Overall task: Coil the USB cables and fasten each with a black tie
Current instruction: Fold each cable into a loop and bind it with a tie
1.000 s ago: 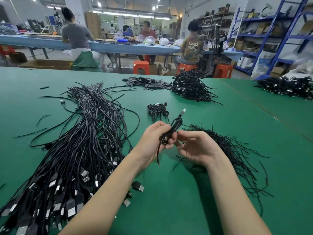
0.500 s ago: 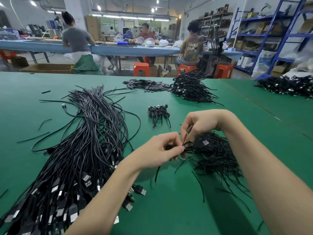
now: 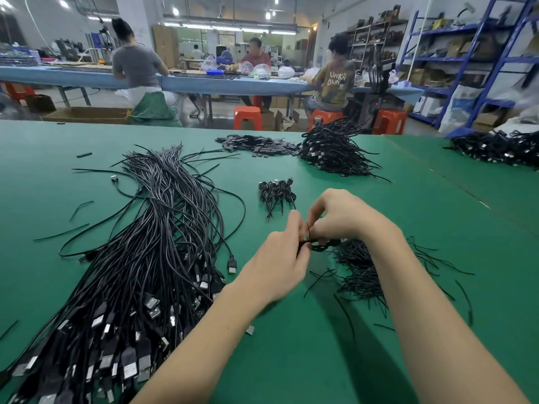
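Small cluster of tied coils [image 3: 277, 191] is sitting just beyond the hands; the big bundle of loose USB cables [image 3: 145, 243] is lying well left of it, so most of the job is looking undone. Pile of black ties [image 3: 360, 269] is lying nearer than the cluster, under the right wrist. Left hand [image 3: 280, 258] is pinching the coiled cable [image 3: 316, 245] at fingertips; right hand [image 3: 338, 214], arched over, is pinching a tie end at the coil, apparently twisting.
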